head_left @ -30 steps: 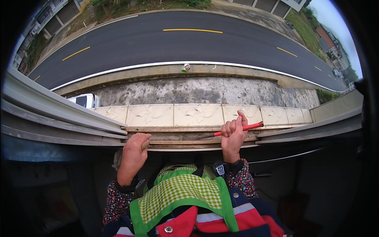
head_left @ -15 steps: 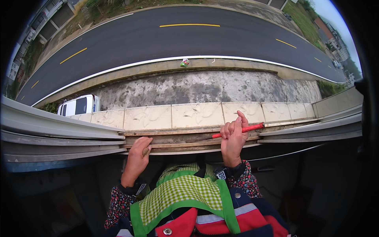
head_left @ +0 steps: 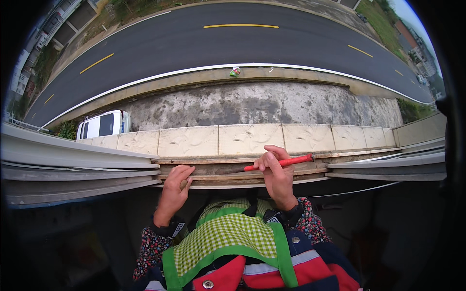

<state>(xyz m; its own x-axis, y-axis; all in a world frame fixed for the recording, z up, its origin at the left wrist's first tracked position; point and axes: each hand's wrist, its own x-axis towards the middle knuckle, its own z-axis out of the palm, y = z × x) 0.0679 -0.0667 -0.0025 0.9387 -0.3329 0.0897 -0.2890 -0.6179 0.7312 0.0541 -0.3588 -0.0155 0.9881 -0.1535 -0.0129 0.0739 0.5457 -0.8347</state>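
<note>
My right hand (head_left: pixel 279 179) is closed round the red handle of a screwdriver (head_left: pixel 301 159), its index finger stretched out. The handle's butt points right. Its thin dark shaft slants left and down into the dirty channel of a window track (head_left: pixel 206 171); the tip is hard to make out. My left hand (head_left: pixel 174 191) rests at the track's left part, fingertips bent down into the channel. A small brownish, rounded thing (head_left: pixel 183 184) shows by its thumb; I cannot make out what it is.
Sliding window frames (head_left: pixel 73 177) stack at the left, and more frames (head_left: pixel 388 167) stand at the right. Beyond the track runs a pale tiled ledge (head_left: pixel 250 139). Far below lie a concrete strip, a white car (head_left: pixel 104 123) and a road (head_left: pixel 233 43).
My right hand and the screwdriver have moved left along the track, nearer to my left hand. My left hand has stayed at about the same spot. The whole view has shifted slightly.
</note>
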